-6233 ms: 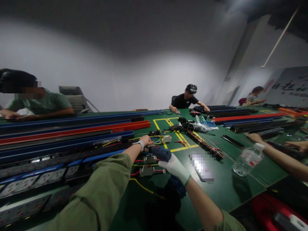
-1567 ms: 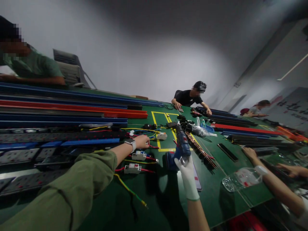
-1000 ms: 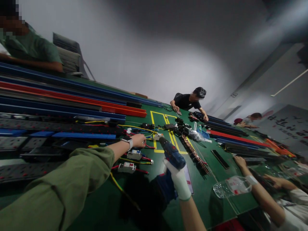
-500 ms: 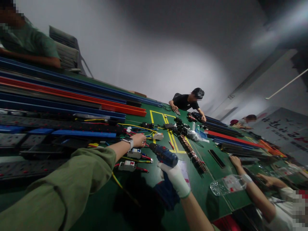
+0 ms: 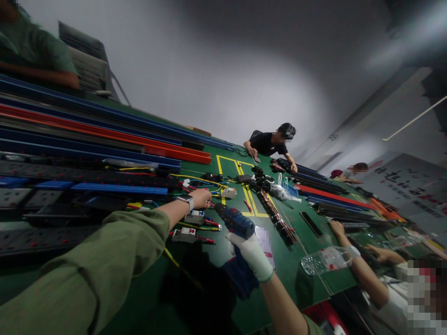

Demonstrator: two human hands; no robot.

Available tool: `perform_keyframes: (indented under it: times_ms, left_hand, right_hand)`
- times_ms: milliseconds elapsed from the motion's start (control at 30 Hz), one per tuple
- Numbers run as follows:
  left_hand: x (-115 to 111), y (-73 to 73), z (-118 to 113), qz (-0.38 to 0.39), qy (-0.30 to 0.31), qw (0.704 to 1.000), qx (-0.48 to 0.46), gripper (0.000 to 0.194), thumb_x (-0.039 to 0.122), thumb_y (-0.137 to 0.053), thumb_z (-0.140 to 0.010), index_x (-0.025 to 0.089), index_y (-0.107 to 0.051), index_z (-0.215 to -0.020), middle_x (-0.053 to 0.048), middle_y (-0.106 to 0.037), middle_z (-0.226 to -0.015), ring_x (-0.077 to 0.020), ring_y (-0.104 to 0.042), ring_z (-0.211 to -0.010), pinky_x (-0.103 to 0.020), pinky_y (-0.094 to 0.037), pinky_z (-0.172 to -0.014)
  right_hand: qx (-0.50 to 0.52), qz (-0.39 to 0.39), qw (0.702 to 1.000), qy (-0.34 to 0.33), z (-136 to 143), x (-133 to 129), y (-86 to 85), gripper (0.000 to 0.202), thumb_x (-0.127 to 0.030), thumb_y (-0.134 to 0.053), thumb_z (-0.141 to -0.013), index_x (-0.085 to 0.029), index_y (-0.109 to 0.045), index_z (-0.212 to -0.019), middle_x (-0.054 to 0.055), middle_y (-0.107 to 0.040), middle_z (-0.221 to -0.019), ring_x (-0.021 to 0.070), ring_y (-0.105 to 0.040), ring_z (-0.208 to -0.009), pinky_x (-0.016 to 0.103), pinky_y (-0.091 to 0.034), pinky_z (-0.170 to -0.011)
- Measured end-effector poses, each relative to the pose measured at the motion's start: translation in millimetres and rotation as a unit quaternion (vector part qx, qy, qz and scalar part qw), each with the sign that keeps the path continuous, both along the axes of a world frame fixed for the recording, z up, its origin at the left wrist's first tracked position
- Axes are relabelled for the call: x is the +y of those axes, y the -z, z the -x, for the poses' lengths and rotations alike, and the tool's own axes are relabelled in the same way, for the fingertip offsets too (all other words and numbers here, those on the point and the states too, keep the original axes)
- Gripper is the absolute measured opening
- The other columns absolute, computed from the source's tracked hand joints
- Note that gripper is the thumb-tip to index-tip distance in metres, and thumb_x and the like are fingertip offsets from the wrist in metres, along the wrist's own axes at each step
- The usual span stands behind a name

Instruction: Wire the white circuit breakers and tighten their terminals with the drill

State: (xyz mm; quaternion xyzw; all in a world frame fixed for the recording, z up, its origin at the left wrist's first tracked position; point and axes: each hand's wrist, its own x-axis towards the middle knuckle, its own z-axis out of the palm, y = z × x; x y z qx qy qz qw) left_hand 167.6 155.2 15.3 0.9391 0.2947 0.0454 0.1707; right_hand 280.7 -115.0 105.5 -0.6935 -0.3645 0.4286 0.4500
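My right hand [image 5: 249, 253], in a white glove, is wrapped round the handle of a blue power drill [image 5: 239, 222] that points left. Bare and wearing a watch, my left hand [image 5: 201, 198] is closed at the drill's tip, with a bit of red wire or lead at its fingertips; what exactly it grips is too small to tell. Just below my left hand lie two small white breaker-like modules, one [image 5: 195, 217] with a blue mark and one [image 5: 185, 234] with a red mark, both with coloured leads. A third module [image 5: 229, 192] sits beyond my hand.
Black socket strips [image 5: 70, 174] and blue and orange rails [image 5: 167, 150] fill the left of the green table [image 5: 286, 288]. Bundled copper-coloured rods [image 5: 277, 216], a black phone-like slab [image 5: 310, 224] and a plastic bottle [image 5: 324, 261] lie right. Several people are around the table.
The whole view has shifted slightly, so most things appear a little further left and up. My right hand still holds the drill, and my left hand stays closed near its tip.
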Motion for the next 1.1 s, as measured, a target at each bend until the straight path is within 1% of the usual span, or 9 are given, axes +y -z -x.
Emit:
perform_keyframes:
  times_ms: [167,267,433,567,733,867,1033,1100]
  left_hand:
    - [-1,-2.6,1,-0.003,0.007,1.000,-0.004,0.020,0.027,-0.071,-0.077,0.020,-0.078,-0.094,-0.010,-0.078,-0.094,-0.0257,-0.073,-0.093,-0.027,-0.052,-0.079]
    - [0,-3.1,1,0.000,0.005,1.000,-0.006,0.018,0.026,-0.071,-0.077,0.020,-0.078,-0.093,-0.010,-0.078,-0.093,-0.0253,-0.073,-0.092,-0.027,-0.052,-0.079]
    - [0,-0.5,0,0.013,0.003,1.000,-0.009,0.016,0.024,-0.071,-0.076,0.021,-0.079,-0.090,-0.009,-0.078,-0.090,-0.0238,-0.073,-0.089,-0.026,-0.052,-0.079]
    - [-1,0.0,0,0.011,0.005,1.000,-0.010,0.017,0.025,-0.071,-0.076,0.021,-0.079,-0.091,-0.009,-0.079,-0.092,-0.0246,-0.073,-0.092,-0.027,-0.052,-0.082]
    - [-2,-0.3,1,0.005,0.005,1.000,-0.009,0.020,0.025,-0.071,-0.077,0.021,-0.078,-0.095,-0.010,-0.079,-0.098,-0.0261,-0.073,-0.097,-0.028,-0.052,-0.082]
    - [-3,0.1,2,-0.009,0.011,1.000,-0.010,0.022,0.026,-0.071,-0.078,0.020,-0.078,-0.098,-0.011,-0.078,-0.103,-0.0268,-0.073,-0.101,-0.028,-0.053,-0.084]
    - [-3,-0.4,2,-0.005,0.006,1.000,-0.009,0.022,0.027,-0.071,-0.078,0.021,-0.078,-0.098,-0.011,-0.078,-0.103,-0.0263,-0.072,-0.101,-0.028,-0.053,-0.086]
    - [-3,-0.2,1,0.001,0.005,1.000,-0.004,0.021,0.027,-0.071,-0.077,0.021,-0.079,-0.096,-0.011,-0.078,-0.101,-0.0258,-0.072,-0.098,-0.028,-0.052,-0.085]
  right_hand:
    - [0.002,0.001,1.000,-0.002,0,-3,2.1,0.022,-0.034,-0.076,-0.076,-0.021,-0.061,-0.084,-0.007,-0.057,-0.050,0.0102,-0.050,-0.042,0.023,-0.040,-0.045]
    - [0.005,-0.002,1.000,0.000,-1,-4,4.1,0.025,-0.034,-0.079,-0.073,-0.020,-0.061,-0.086,-0.007,-0.058,-0.051,0.0099,-0.050,-0.042,0.023,-0.040,-0.045]
    - [-0.005,-0.005,1.000,-0.015,-1,-3,6.3,0.026,-0.037,-0.078,-0.074,-0.019,-0.062,-0.085,-0.007,-0.056,-0.047,0.0100,-0.048,-0.039,0.024,-0.039,-0.045]
    - [-0.003,-0.003,1.000,-0.004,2,-2,1.3,0.025,-0.036,-0.077,-0.073,-0.019,-0.062,-0.083,-0.007,-0.056,-0.047,0.0099,-0.048,-0.039,0.023,-0.039,-0.044]
    - [-0.009,0.003,1.000,0.001,10,-4,-6.0,0.020,-0.032,-0.075,-0.073,-0.019,-0.062,-0.081,-0.006,-0.057,-0.046,0.0101,-0.048,-0.040,0.023,-0.038,-0.045]
    - [-0.013,-0.002,1.000,0.010,15,-6,-4.2,0.016,-0.030,-0.072,-0.073,-0.019,-0.062,-0.078,-0.007,-0.055,-0.042,0.0098,-0.046,-0.037,0.023,-0.036,-0.043]
    - [-0.009,0.002,1.000,0.007,16,-5,-0.1,0.021,-0.036,-0.074,-0.073,-0.019,-0.064,-0.076,-0.006,-0.056,-0.044,0.0109,-0.049,-0.041,0.024,-0.040,-0.045]
    - [-0.011,-0.001,1.000,0.008,17,-5,0.1,0.019,-0.034,-0.074,-0.072,-0.019,-0.064,-0.075,-0.006,-0.056,-0.045,0.0111,-0.050,-0.041,0.024,-0.040,-0.044]
